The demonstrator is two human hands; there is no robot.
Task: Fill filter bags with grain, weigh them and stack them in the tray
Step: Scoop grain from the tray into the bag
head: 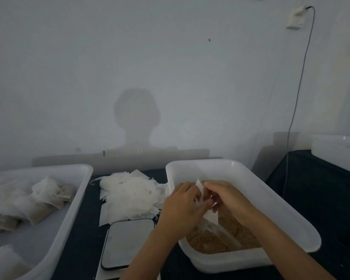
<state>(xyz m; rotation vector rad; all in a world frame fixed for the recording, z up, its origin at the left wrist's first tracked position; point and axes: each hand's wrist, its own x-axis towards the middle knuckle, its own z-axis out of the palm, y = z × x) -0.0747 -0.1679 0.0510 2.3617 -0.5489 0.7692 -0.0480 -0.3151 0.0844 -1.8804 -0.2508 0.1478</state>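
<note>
Bag: thin white translucent filter bag point(210, 214), long axis slanting toward the viewer, held between both hands above tan grain point(228, 223) in white plastic tub point(271, 201).
Left hand point(182, 203): fingers curled, pinching the bag's left edge.
Right hand point(226, 196): fingers curled, pinching its right edge, equally near.

Tray point(49, 229) left, scale point(127, 242) centre, bag pile point(127, 191) behind scale, grain tub point(271, 201) right.
</note>
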